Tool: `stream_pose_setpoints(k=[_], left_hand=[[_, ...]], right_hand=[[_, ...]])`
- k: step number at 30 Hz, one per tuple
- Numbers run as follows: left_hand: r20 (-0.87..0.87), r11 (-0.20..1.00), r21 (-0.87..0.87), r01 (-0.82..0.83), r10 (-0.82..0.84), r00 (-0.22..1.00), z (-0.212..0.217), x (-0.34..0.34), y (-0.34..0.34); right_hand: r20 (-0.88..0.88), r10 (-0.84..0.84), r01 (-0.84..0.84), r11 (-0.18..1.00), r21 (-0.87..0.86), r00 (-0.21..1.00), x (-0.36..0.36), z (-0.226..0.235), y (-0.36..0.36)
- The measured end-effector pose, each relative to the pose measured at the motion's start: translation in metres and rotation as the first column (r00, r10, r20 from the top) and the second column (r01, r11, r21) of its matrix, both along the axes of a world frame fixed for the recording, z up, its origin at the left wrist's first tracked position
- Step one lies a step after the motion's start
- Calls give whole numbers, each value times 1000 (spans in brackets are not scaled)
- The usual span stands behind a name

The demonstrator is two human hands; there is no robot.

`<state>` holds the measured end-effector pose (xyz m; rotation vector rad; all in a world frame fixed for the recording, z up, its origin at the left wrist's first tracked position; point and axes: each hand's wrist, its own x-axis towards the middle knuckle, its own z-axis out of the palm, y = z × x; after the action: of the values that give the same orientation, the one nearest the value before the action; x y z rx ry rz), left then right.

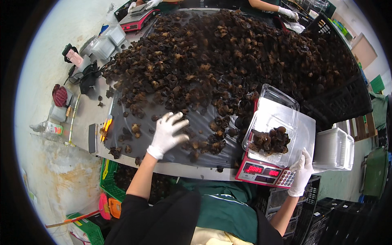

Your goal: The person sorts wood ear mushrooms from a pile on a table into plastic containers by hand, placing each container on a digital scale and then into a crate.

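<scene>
My left hand [168,134], in a white glove, is open with its fingers spread. It is over the dark plastic sheet [171,154], at the near edge of a large heap of dark brown wood ear mushrooms [175,61]. My right hand [302,171], also gloved, rests by the near right corner of a red digital scale [261,169], beside its keypad, fingers extended and holding nothing visible. On the scale's metal plate [304,126] sits a clear plastic clamshell box [281,106] with its lid folded back. A small clump of wood ears [271,141] lies in it.
Stacked clear trays [332,149] stand right of the scale. A black crate [339,98] leans at the heap's right. Yellow-handled cutters [107,127] lie at the left edge. Across the table, co-workers' gloved hands [288,13] are near other scales [139,21]. Green crates [112,179] sit below.
</scene>
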<state>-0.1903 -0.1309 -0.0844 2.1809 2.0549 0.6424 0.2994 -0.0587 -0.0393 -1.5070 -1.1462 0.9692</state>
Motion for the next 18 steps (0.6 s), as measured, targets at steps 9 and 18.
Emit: stream_pose_setpoints(k=[9, 18], left_hand=[[-254, 998, 61, -28, 43, 966, -35, 21, -8], [-255, 998, 61, -16, 31, 966, -41, 21, 36]], right_hand=[[39, -30, 30, 1000, -7, 999, -17, 11, -6], [366, 11, -69, 987, 146, 930, -1, -22, -2]])
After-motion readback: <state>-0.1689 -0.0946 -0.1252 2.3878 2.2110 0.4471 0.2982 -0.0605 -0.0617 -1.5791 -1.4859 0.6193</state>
